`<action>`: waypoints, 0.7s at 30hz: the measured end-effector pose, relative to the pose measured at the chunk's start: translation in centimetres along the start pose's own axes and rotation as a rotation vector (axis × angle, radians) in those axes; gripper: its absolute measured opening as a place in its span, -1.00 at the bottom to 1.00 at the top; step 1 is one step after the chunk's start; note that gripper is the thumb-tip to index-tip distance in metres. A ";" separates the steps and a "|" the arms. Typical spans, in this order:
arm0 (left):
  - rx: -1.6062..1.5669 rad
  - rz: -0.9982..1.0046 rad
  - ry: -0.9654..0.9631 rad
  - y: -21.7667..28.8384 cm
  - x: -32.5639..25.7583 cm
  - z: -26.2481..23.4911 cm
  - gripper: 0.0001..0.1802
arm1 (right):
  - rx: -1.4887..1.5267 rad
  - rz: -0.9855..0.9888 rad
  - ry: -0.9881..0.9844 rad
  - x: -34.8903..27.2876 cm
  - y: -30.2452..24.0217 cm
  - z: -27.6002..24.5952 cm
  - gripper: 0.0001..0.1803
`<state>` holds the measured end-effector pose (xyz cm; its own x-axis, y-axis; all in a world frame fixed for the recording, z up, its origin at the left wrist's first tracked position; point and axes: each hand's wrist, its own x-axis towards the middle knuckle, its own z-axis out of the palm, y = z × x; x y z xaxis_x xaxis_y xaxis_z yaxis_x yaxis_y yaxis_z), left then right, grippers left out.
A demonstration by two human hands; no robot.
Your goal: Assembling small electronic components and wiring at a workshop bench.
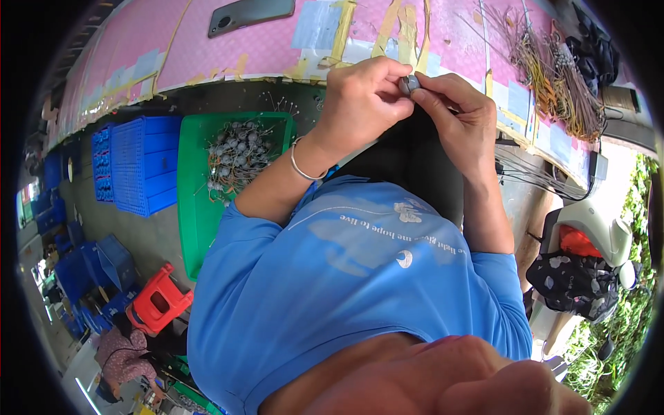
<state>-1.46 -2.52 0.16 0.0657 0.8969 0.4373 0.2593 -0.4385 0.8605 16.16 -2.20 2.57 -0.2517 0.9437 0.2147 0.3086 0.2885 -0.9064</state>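
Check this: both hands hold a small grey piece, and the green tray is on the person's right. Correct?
Wrong side: the head view shows the green tray on the left. The left hand and right hand do hold the grey piece.

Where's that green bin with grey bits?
In the head view, the green bin sits on the person's left, between the blue crates and the left forearm, near the pink tabletop.

Small grey piece point(409, 85) pinched between my left hand point(364, 98) and right hand point(459, 114).
It looks rounded and smooth, with a pale sheen; my grip covers part of it, so I can't tell its full shape. I have it by the counter's point(277, 59) taped near edge.
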 end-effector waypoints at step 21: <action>-0.434 -0.198 -0.155 -0.1 0.4 3.2 -0.44 | 1.043 0.209 -0.099 0.9 3.9 -1.0 -0.69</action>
<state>1.69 -1.91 -0.54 0.2067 0.9489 0.2384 -0.1416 -0.2121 0.9669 18.05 -0.09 -0.37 -0.3725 0.9275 0.0307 -0.5711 -0.2030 -0.7954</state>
